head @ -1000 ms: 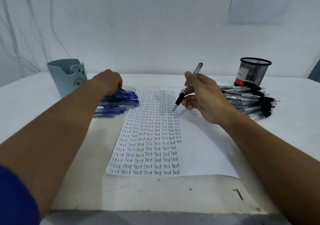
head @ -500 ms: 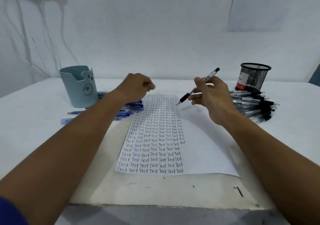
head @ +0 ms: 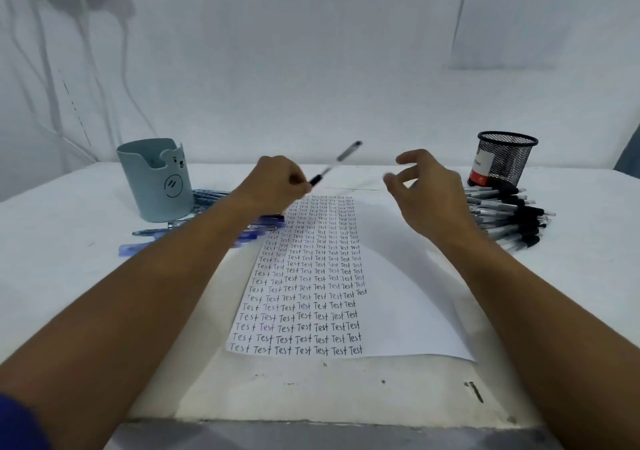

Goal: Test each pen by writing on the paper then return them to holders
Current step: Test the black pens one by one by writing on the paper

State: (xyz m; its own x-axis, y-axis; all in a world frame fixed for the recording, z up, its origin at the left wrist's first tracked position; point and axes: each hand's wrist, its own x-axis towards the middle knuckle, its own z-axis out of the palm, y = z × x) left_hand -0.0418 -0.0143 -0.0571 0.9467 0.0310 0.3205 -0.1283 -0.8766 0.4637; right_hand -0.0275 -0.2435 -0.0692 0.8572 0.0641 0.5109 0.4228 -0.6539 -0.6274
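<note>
While the left hand (head: 277, 186) pinches the black pen (head: 334, 165) above the paper (head: 398, 276), the right hand's (head: 427, 195) fingers hang apart.

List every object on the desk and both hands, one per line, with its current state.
left hand: grips black pen.
right hand: open, empty, raised.
black pen: held tilted above paper.
paper: flat, left part filled with "Test".
blue holder: upright.
mesh holder: upright.
blue pens: lying loose by blue holder.
black pens: piled by mesh holder.
</note>
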